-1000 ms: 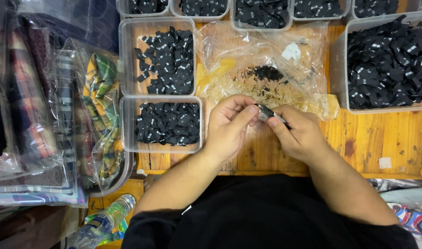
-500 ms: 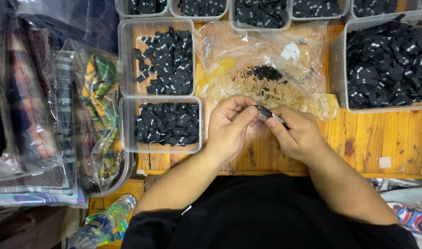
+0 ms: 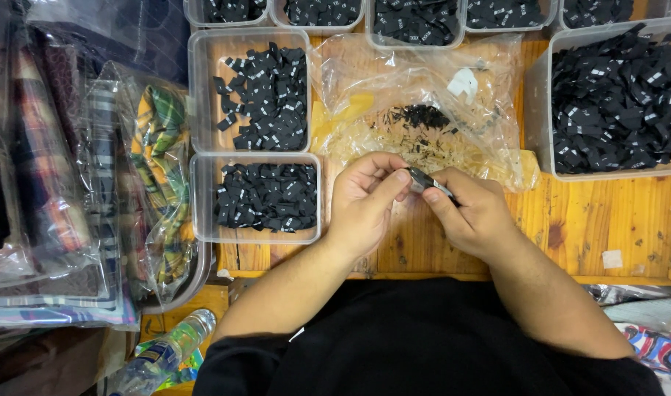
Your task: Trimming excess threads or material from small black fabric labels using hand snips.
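Observation:
My left hand (image 3: 366, 199) and my right hand (image 3: 471, 213) meet over the wooden table (image 3: 614, 220), just in front of me. My right hand grips a small metal tool (image 3: 425, 182), like snips or tweezers, its tip pointing left toward my left fingertips. My left thumb and fingers pinch something small and dark that I cannot make out. Just beyond my hands lies a clear plastic bag (image 3: 423, 110) with a heap of tiny dark scraps on it.
Clear plastic tubs of small black fabric labels surround the spot: one (image 3: 262, 194) left of my hands, another (image 3: 258, 92) behind it, a big one (image 3: 614, 99) at right, several along the far edge. Bagged plaid fabrics (image 3: 93, 183) lie left; a plastic bottle (image 3: 163, 356) lies near bottom left.
Both hands stay in the same place; only the fingers shift slightly around the small piece and the tool.

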